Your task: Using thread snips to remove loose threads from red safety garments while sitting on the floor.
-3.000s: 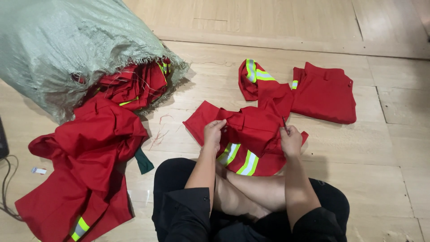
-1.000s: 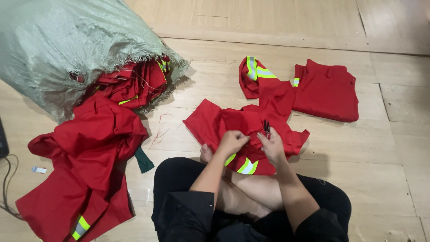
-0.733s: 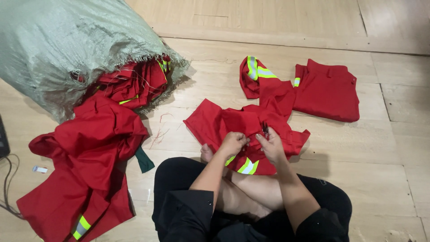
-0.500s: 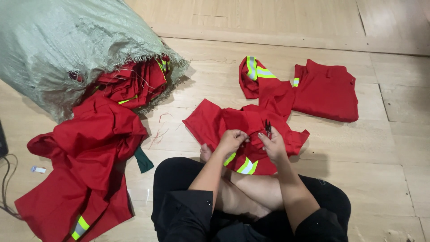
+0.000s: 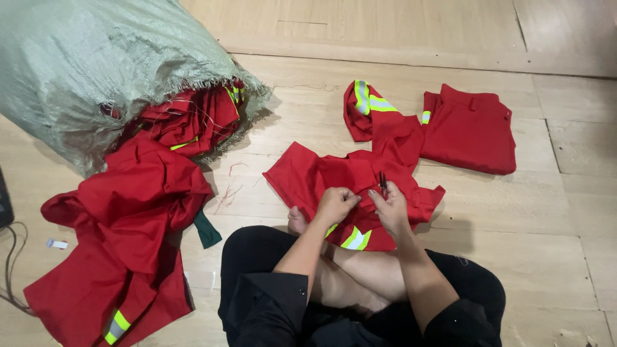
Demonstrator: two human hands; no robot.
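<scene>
A red work garment (image 5: 321,177) with yellow and grey reflective stripes lies spread on the wooden floor over my crossed legs. My left hand (image 5: 335,203) pinches its cloth near the middle. My right hand (image 5: 389,207) sits close beside it, gripping small dark snips (image 5: 383,184) that point up over the fabric. Both hands are almost touching each other on the garment.
A big green woven sack (image 5: 109,71) lies at the upper left, with red garments (image 5: 189,119) spilling out. A heap of red clothing (image 5: 122,225) lies left of my legs. A folded red garment (image 5: 469,128) rests at the upper right. A cable (image 5: 13,270) runs along the left edge.
Three seconds ago my hands were spread apart on the garment's edges. They have since come together at its middle, and in the last second they barely shift.
</scene>
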